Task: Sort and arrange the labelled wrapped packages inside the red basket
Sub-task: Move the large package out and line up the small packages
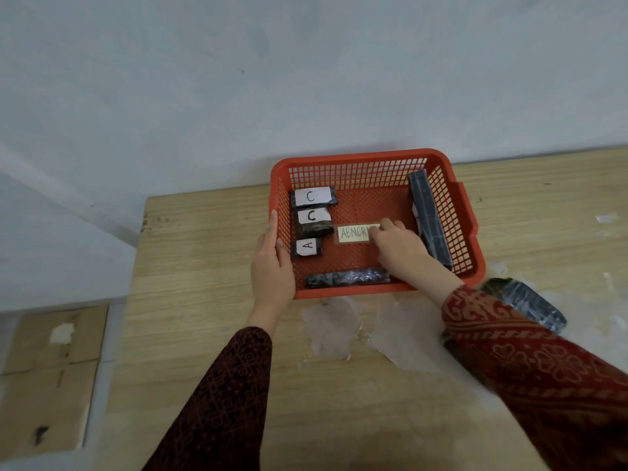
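The red basket (356, 156) stands on the wooden table. Along its left wall lie two dark wrapped packages labelled C, one (314, 197) behind the other (312, 219), and one labelled A (307, 247) nearest me. A long dark package (346, 278) lies along the near wall. Another long package (429, 215) leans on edge against the right wall. A yellow label reading "ABNOR…" (353, 233) lies on the basket floor. My right hand (399, 248) rests on the label's right end, covering it. My left hand (272, 266) grips the basket's left rim.
One more dark wrapped package (526, 302) lies on the table to the right of the basket, partly behind my right sleeve. Torn paper scraps (333, 326) stick to the tabletop near the basket's front. Cardboard (47, 379) lies on the floor at left.
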A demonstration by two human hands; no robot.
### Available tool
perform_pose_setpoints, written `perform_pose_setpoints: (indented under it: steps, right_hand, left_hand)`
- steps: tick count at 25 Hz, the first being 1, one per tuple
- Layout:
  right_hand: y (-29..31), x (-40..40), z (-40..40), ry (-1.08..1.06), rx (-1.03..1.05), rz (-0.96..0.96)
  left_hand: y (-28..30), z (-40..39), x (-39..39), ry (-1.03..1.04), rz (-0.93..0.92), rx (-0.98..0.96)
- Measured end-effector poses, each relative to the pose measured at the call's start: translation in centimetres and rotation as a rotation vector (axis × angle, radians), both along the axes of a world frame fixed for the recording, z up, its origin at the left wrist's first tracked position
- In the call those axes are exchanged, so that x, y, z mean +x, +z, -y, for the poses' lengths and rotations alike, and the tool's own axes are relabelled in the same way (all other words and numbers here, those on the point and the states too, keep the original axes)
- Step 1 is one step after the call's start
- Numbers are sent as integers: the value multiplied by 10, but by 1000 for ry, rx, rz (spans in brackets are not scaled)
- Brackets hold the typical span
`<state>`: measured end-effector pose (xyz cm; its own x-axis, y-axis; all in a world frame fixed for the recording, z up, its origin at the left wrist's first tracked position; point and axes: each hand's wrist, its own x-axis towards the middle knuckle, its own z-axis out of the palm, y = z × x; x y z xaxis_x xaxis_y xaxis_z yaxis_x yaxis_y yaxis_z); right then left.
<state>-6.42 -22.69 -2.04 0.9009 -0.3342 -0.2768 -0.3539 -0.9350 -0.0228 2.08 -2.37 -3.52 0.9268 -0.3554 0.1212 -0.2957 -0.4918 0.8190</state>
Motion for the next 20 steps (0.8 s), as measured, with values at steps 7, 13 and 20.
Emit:
perform_pose_setpoints:
  steps: [7,13,20]
  right_hand:
    - [9,-8,20,455,-360,-433]
    - [21,5,42,553,-170,-308]
    - [14,31,23,176,593,-82]
  left_hand:
    - [-1,1,1,10,-27,18]
    - [-2,1,1,14,-6,36]
    - [-3,1,2,6,-6,11]
